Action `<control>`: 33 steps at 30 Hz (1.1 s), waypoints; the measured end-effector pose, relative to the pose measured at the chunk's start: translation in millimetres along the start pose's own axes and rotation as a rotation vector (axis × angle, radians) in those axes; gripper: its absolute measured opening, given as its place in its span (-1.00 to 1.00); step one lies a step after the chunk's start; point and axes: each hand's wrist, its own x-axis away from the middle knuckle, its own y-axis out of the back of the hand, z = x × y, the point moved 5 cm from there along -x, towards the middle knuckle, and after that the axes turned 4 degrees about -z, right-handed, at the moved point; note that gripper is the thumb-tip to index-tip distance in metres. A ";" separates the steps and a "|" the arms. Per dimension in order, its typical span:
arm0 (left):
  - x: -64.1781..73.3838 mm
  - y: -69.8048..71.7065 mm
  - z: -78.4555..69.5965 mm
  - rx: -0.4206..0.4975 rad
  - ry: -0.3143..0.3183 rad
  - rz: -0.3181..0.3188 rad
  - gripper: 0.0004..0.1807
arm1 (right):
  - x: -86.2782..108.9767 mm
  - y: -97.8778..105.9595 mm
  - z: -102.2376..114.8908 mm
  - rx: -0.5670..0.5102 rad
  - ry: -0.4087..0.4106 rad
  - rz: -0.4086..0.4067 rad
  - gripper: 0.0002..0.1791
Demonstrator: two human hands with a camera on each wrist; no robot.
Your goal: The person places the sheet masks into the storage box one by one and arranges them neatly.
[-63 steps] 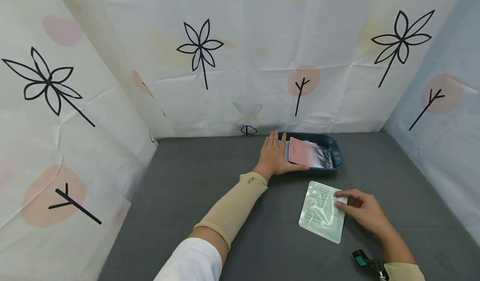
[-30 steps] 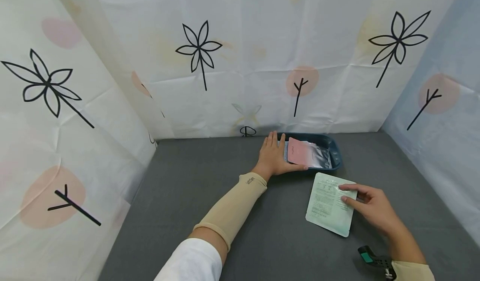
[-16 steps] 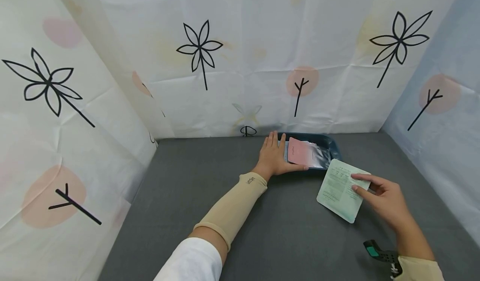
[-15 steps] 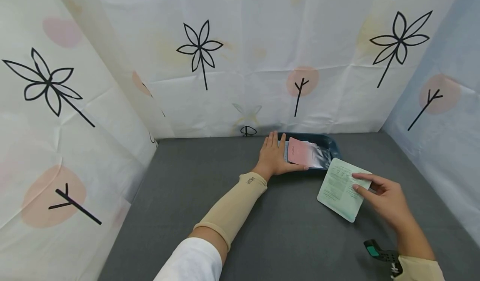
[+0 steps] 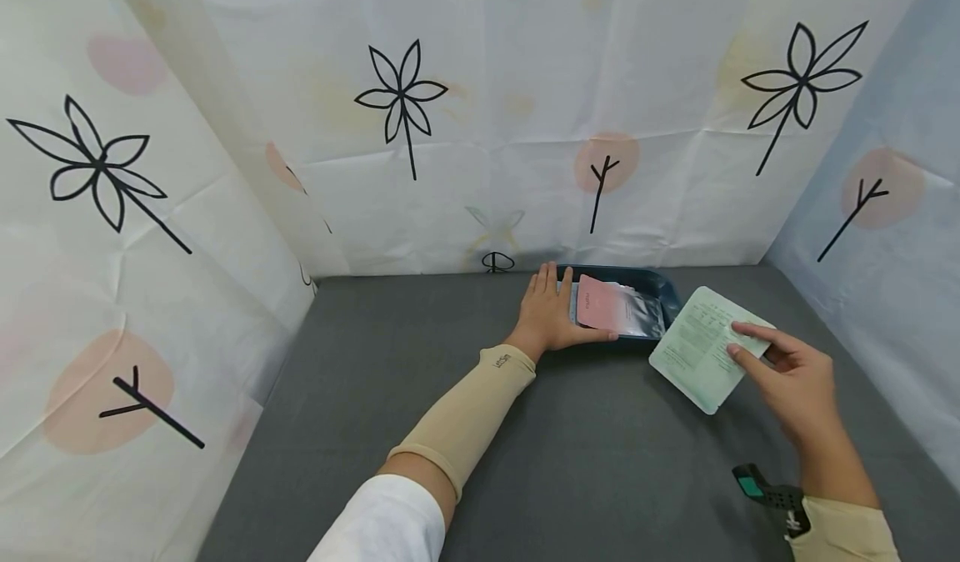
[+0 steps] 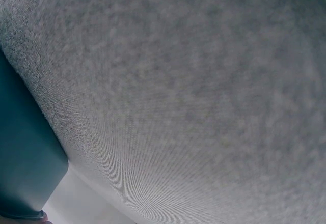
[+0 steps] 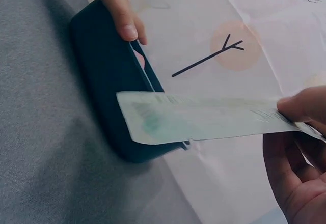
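My right hand pinches a pale green sheet mask packet by its right edge, between thumb and fingers. The packet is tilted above the grey table, and its left side overlaps the tray's front right corner in the head view. In the right wrist view the packet appears nearly edge-on in front of the dark blue tray. My left hand rests on the tray's left end, fingers spread and straight, thumb along the front rim. Inside the tray lies a pink and silver packet on top of others, partly hidden.
The tray stands at the back of the grey table, close to the printed cloth backdrop. Cloth walls also rise at left and right. A black wrist strap device sits at my right wrist. Mostly grey cloth fills the left wrist view.
My right hand has lifted the green packet off the table and carried it back and to the right, toward the tray's right end. My left hand has stayed on the tray.
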 end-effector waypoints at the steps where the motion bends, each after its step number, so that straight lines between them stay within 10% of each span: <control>1: 0.4 0.5 0.0 0.002 0.000 -0.002 0.57 | -1.1 0.6 -0.1 -0.015 -0.018 -0.016 -0.58; 19: -0.2 -1.3 0.2 -0.019 0.002 -0.022 0.57 | -12.8 -10.1 -18.8 -0.169 -0.251 -0.293 -0.60; 26: -0.1 -1.0 -0.6 -0.007 0.003 -0.014 0.56 | -12.7 -20.2 -30.9 -0.296 -0.287 -0.242 -0.47; 33: 1.9 0.1 -1.0 -0.018 0.006 -0.057 0.55 | -11.5 -30.0 -38.7 -0.173 -0.287 -0.081 -0.23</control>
